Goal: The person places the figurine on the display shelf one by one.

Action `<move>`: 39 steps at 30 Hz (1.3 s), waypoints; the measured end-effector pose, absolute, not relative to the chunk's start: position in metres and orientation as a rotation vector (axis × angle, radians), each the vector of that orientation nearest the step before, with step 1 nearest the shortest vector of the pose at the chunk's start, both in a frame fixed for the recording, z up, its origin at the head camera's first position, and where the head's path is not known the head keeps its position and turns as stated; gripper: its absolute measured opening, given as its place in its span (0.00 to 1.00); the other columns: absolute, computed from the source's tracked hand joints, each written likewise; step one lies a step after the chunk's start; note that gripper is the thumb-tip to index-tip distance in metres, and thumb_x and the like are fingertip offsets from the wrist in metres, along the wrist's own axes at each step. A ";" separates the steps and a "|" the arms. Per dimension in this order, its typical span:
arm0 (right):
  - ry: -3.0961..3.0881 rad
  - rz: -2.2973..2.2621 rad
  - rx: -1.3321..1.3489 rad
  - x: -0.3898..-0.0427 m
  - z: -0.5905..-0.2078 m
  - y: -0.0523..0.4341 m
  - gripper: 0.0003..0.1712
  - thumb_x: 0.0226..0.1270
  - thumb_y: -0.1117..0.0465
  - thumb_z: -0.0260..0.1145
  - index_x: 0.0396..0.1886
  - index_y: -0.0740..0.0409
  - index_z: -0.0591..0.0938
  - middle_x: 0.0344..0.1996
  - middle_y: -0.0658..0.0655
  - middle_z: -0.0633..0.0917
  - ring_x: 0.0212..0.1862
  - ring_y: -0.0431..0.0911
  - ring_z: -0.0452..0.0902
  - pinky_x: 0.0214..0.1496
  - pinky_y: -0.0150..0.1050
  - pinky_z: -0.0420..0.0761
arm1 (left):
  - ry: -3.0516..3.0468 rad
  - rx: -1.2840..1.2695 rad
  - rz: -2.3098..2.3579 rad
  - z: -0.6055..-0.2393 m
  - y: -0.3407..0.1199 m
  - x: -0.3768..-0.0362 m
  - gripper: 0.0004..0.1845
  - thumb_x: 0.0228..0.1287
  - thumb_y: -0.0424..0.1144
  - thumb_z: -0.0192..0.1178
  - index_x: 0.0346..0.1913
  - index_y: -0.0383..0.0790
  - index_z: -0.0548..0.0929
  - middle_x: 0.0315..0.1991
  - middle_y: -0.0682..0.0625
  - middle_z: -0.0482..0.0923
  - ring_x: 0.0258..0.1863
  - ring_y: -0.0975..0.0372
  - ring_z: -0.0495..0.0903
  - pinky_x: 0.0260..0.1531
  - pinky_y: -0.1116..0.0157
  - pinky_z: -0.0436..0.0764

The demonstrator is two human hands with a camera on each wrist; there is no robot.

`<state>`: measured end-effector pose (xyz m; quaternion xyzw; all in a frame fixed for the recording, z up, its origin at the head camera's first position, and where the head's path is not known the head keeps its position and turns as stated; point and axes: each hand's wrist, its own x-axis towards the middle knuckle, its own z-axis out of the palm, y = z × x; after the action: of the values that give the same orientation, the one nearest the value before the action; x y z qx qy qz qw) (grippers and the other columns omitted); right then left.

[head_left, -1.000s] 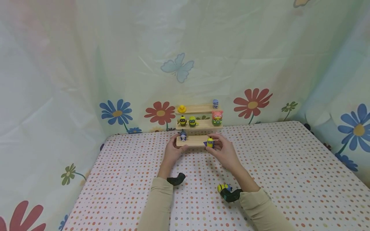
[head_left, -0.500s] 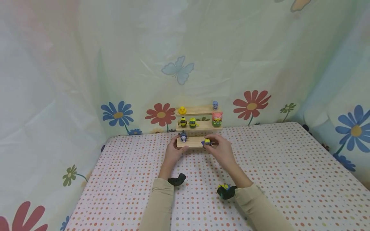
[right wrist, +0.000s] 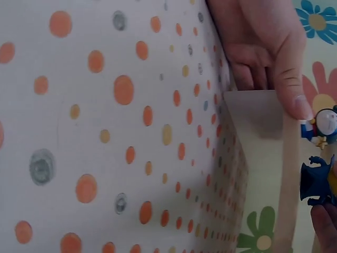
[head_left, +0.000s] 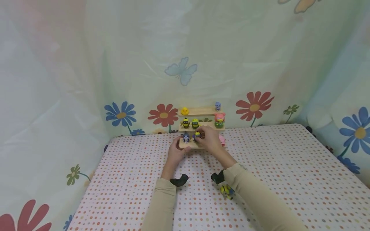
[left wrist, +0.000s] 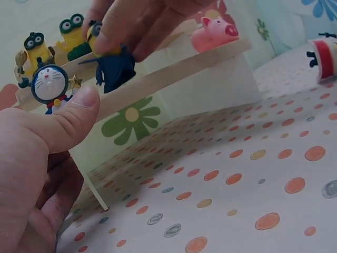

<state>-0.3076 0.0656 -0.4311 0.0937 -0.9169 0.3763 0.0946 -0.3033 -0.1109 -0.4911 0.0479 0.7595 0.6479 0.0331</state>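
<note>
A small wooden three-tier display shelf (head_left: 190, 145) stands against the back curtain. My left hand (head_left: 174, 153) grips the left end of its bottom tier, thumb at the front edge and fingers underneath. My right hand (head_left: 211, 140) pinches a Minion figurine (left wrist: 117, 71) in a dark blue outfit by its yellow upper body, over that same tier. A Doraemon figurine (left wrist: 50, 84) stands to its left, near my left thumb. Farther right on the bottom tier is a pink pig figurine (left wrist: 215, 35), partly hidden by my right hand in the head view.
Two Minion figurines (head_left: 195, 124) and a pink-hooded figurine (head_left: 219, 120) occupy the middle tier. On top are a yellow duck (head_left: 185, 111) and a small blue figurine (head_left: 218, 106). Another Minion figurine (head_left: 226, 192) lies on the dotted tablecloth (head_left: 138, 179) near my right forearm.
My right hand has carried the blue-clad Minion figurine leftward along the bottom tier, closer to the Doraemon figurine, exposing the pig at the right. My left hand keeps its grip on the shelf.
</note>
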 end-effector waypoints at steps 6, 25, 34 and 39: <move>-2.734 1.069 0.240 -0.307 -0.437 0.065 0.18 0.58 0.63 0.70 0.49 0.56 0.79 0.46 0.58 0.79 0.46 0.50 0.79 0.48 0.42 0.81 | 2.349 0.147 1.976 -0.483 -0.108 -0.298 0.41 0.55 0.39 0.69 0.70 0.38 0.61 0.66 0.39 0.66 0.65 0.52 0.69 0.61 0.57 0.72; -2.825 0.839 0.236 -0.303 -0.433 0.065 0.22 0.58 0.54 0.71 0.53 0.48 0.79 0.46 0.54 0.78 0.42 0.46 0.79 0.40 0.42 0.80 | 2.380 0.126 2.036 -0.518 -0.112 -0.315 0.45 0.49 0.50 0.72 0.70 0.45 0.63 0.68 0.43 0.64 0.65 0.54 0.69 0.62 0.58 0.72; -2.839 0.786 0.284 -0.299 -0.430 0.065 0.23 0.58 0.54 0.72 0.53 0.47 0.79 0.44 0.55 0.78 0.38 0.46 0.76 0.33 0.38 0.77 | 2.361 0.143 2.044 -0.517 -0.112 -0.315 0.44 0.51 0.48 0.71 0.70 0.45 0.62 0.69 0.43 0.62 0.67 0.53 0.66 0.64 0.57 0.69; -2.811 0.803 0.242 -0.289 -0.424 0.072 0.27 0.58 0.55 0.71 0.58 0.49 0.76 0.49 0.57 0.76 0.43 0.51 0.78 0.40 0.44 0.80 | 2.393 0.139 2.040 -0.516 -0.108 -0.315 0.44 0.50 0.49 0.71 0.70 0.44 0.63 0.68 0.43 0.65 0.66 0.54 0.68 0.63 0.58 0.71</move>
<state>-0.2886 0.0721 -0.4243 0.0822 -0.9531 0.2721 0.1040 -0.3146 -0.1078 -0.5165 0.0441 0.7603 0.6481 -0.0028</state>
